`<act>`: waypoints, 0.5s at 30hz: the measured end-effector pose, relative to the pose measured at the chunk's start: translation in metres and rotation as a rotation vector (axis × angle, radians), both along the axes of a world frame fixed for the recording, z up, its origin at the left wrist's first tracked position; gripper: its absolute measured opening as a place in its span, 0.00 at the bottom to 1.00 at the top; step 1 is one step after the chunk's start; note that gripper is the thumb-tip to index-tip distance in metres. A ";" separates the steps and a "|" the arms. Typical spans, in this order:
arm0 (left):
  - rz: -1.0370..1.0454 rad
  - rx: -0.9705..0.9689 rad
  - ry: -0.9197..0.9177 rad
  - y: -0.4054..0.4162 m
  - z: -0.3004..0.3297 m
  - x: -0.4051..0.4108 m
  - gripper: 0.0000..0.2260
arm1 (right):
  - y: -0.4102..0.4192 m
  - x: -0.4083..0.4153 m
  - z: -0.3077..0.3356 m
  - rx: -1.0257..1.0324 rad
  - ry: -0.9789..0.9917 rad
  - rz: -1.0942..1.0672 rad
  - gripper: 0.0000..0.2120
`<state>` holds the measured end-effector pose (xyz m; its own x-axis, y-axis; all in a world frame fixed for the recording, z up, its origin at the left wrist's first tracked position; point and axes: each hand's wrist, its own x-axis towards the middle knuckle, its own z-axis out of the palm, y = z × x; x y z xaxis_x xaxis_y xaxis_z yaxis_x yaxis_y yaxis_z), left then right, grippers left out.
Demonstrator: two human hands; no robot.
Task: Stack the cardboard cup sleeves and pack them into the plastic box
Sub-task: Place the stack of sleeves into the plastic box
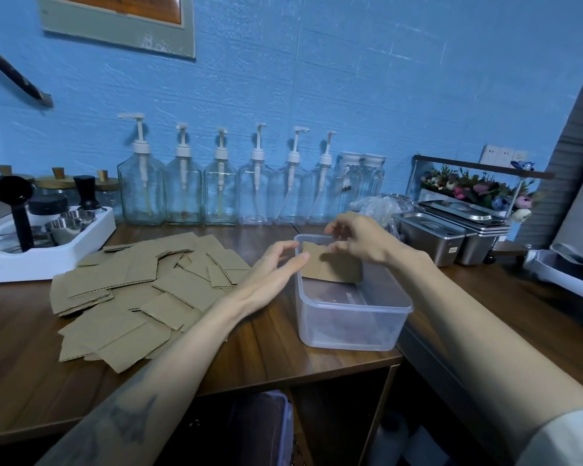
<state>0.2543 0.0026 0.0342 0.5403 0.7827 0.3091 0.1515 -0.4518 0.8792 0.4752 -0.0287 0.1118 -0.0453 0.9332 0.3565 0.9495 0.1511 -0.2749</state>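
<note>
Under your right hand, one cardboard sleeve stands inside the plastic box.
Your right grip pinches its top edge; your left hand is spread open beside it. Light, stiff, easily creased: hold edges. Left of the grip, loose sleeves cover the tabletop.

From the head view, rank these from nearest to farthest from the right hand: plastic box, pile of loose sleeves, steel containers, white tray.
From the right hand:
1. Plastic box, directly beneath it; the hand sits at its far rim.
2. Steel containers, just to the right.
3. Pile of loose sleeves, left, beyond the left hand.
4. White tray, far left.
</note>
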 end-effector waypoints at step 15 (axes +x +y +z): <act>0.298 0.338 0.287 0.008 0.029 -0.160 0.21 | 0.006 -0.146 0.016 -0.043 -0.054 0.206 0.18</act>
